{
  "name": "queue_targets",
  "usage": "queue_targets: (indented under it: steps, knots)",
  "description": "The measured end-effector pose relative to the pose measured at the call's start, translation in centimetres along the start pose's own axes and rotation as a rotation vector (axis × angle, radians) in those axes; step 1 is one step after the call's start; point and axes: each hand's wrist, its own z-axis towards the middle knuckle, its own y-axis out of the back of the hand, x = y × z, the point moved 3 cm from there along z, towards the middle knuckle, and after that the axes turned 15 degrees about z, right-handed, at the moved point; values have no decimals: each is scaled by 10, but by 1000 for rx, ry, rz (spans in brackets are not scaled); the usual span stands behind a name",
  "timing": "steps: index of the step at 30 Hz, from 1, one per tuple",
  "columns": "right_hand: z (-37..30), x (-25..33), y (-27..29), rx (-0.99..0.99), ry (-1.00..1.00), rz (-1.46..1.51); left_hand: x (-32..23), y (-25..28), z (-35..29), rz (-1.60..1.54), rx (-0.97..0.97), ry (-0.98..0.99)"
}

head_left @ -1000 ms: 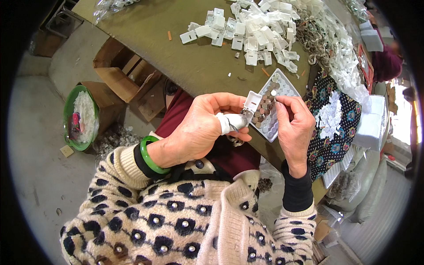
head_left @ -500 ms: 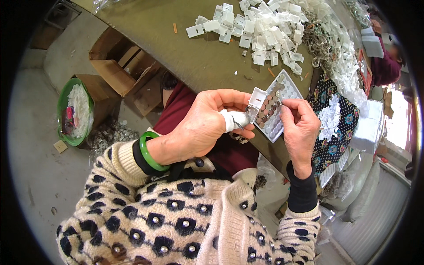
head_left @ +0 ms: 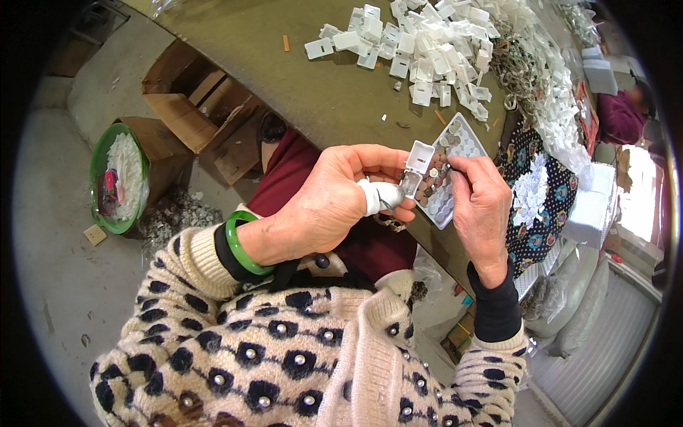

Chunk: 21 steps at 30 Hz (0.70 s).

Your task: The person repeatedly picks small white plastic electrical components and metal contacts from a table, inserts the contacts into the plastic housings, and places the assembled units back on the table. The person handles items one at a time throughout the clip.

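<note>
My left hand (head_left: 331,188) is closed on a small clear-white plastic box (head_left: 418,158), its hinged lid tipped up. White wrapping covers the thumb, and a green bangle (head_left: 238,245) circles the wrist. Just beyond the box lies a pale plastic tray (head_left: 468,135) with rows of round hollows. Several small brownish discs (head_left: 428,186) sit in it. My right hand (head_left: 482,213) is over the tray's right side, thumb and forefinger drawn together close to the box. Whatever is between those fingertips is too small to make out.
Many similar white boxes (head_left: 427,57) are heaped on the olive table (head_left: 263,53). Tangled cords (head_left: 516,67) and white strips lie to their right, beside a patterned cloth (head_left: 548,206). An opened carton (head_left: 181,117) and a green basin (head_left: 96,178) stand on the left floor. Another person's sleeve (head_left: 622,117) shows far right.
My right fingertips have moved slightly left over the tray, closer to the box. My left hand keeps its hold, with the box shifted a little and its lid still up.
</note>
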Motion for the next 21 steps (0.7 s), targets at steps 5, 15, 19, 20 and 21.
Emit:
queue_targets:
  steps: [5, 15, 19, 20, 21]
  knots:
    - [4, -2, 2, 59, -40, -5, 1, -1, -1, 43, 5, 22]
    - [9, 0, 0, 94, 40, 72, -1, -7, -2, 143, -65, 19]
    - [4, -6, 3, 70, -50, 125, 0, -9, -1, 148, -68, 9]
    - [2, -7, 3, 64, -68, 119, 0, -9, 0, 152, -67, 10]
    - [1, -8, 4, 57, -82, 118, 0, -9, -1, 152, -73, 11]
